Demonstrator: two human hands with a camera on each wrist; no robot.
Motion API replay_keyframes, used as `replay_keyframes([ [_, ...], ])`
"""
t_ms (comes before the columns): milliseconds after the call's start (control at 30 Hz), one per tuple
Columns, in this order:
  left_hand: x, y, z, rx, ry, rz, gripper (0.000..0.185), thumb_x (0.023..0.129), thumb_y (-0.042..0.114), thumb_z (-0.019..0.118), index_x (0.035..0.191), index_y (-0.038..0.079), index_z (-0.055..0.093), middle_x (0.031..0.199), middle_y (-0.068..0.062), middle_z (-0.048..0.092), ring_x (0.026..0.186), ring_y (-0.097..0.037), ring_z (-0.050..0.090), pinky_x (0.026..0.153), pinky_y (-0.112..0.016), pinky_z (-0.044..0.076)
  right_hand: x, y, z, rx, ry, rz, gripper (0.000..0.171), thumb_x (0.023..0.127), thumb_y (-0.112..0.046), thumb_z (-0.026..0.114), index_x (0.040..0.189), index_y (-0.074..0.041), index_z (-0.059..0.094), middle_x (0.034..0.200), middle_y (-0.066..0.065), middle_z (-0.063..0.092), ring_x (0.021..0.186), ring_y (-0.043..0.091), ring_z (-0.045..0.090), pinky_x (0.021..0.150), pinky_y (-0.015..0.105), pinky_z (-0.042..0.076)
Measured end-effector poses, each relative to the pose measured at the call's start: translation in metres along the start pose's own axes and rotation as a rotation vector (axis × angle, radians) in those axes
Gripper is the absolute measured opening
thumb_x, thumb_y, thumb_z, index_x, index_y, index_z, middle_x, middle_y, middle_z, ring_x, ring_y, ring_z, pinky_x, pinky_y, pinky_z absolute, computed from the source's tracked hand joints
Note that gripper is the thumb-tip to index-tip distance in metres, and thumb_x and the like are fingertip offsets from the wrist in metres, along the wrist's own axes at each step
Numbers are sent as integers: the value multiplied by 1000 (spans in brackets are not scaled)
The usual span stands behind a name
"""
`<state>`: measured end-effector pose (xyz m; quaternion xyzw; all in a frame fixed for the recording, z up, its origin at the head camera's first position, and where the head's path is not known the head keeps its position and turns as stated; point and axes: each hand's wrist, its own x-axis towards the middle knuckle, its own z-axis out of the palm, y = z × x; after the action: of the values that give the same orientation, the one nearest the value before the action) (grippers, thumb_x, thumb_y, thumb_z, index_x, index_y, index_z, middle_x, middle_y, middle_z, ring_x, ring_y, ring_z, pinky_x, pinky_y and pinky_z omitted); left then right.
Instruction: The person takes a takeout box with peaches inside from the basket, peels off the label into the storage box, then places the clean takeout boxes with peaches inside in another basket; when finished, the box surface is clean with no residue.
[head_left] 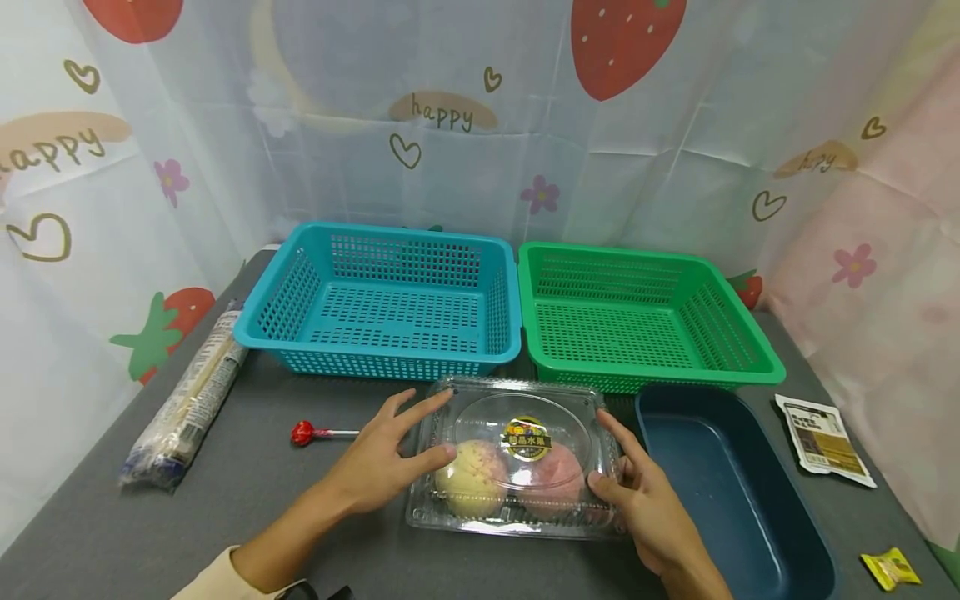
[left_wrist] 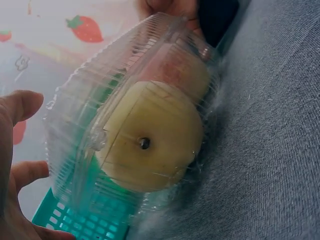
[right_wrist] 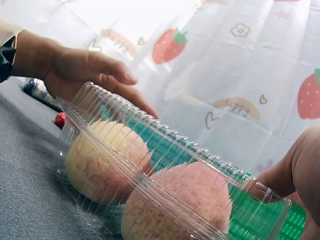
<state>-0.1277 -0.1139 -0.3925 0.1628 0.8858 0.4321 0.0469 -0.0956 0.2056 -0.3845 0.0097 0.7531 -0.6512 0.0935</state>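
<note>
Both forearms extend forward, converging slightly. The left hand [head_left: 378, 467] lies palm down with straight, spread fingers. The right hand [head_left: 651, 504] mirrors it, its fingers straight and its thumb angled inward.

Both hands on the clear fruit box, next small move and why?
Probably tighten both hands on the box's short ends, then lift. The left hand and right hand flank the clamshell with fairly straight fingers, touching its sides rather than wrapped round it, and it sits flat on the table. The two fruits inside could roll if tilted.
</note>
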Motion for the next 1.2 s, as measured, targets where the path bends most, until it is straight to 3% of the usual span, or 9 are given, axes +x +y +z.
replay_keyframes([
  [167, 3, 0, 5, 4, 1, 3, 66, 88, 53, 62, 148, 33, 41, 147, -19, 33, 128, -47, 36, 91, -70, 34, 0, 0, 0, -8, 1, -3, 74, 91, 6, 58, 152, -26, 30, 77, 8, 32, 60, 18, 32, 49, 26, 32],
  [267, 5, 0, 8, 0, -1, 8, 68, 86, 53, 64, 147, 33, 42, 138, -14, 42, 123, -41, 43, 91, -66, 37, 0, 0, 0, -10, 3, -7, 74, 91, 6, 58, 152, -26, 31, 76, 7, 32, 61, 18, 32, 51, 26, 32],
  [400, 7, -1, 12, -12, -6, 12, 74, 81, 52, 71, 147, 32, 43, 116, -6, 49, 103, -27, 51, 81, -51, 45, -1, 0, -1, -16, 6, 1, 74, 91, 5, 59, 152, -26, 31, 75, 7, 31, 60, 17, 30, 51, 26, 31],
  [567, 9, -3, 14, -66, -16, 28, 78, 78, 44, 77, 146, 27, 44, 96, -5, 44, 81, -21, 43, 67, -37, 39, -1, -4, -1, -44, 7, 35, 74, 91, 3, 61, 151, -28, 30, 74, 8, 34, 55, 16, 30, 48, 26, 32],
  [767, 10, -2, 12, -154, -49, 14, 80, 77, 39, 80, 146, 25, 44, 91, -8, 39, 78, -22, 37, 60, -35, 33, 1, -13, -3, -192, 25, 42, 75, 89, 0, 66, 150, -29, 33, 78, 7, 36, 60, 17, 34, 49, 27, 35],
  [967, 8, 0, 7, -320, -115, -21, 86, 74, 26, 82, 149, 20, 39, 96, -13, 36, 80, -26, 41, 62, -36, 42, 5, -24, -6, -318, -6, 48, 71, 91, -9, 66, 151, -22, 30, 85, 8, 33, 69, 19, 35, 58, 31, 35],
  [1067, 9, 1, 5, -376, -146, -29, 88, 74, 22, 82, 149, 19, 38, 98, -15, 36, 78, -26, 42, 61, -37, 45, 5, -31, -7, -392, 5, 43, 70, 92, -14, 66, 151, -19, 31, 96, 11, 38, 78, 21, 42, 63, 33, 40],
  [1200, 10, 0, 5, -366, -162, -34, 87, 75, 23, 81, 150, 19, 37, 98, -15, 36, 80, -26, 40, 62, -36, 42, 7, -43, -11, -501, 18, 0, 67, 92, -20, 66, 151, -16, 33, 119, 18, 41, 101, 29, 47, 78, 42, 45],
])
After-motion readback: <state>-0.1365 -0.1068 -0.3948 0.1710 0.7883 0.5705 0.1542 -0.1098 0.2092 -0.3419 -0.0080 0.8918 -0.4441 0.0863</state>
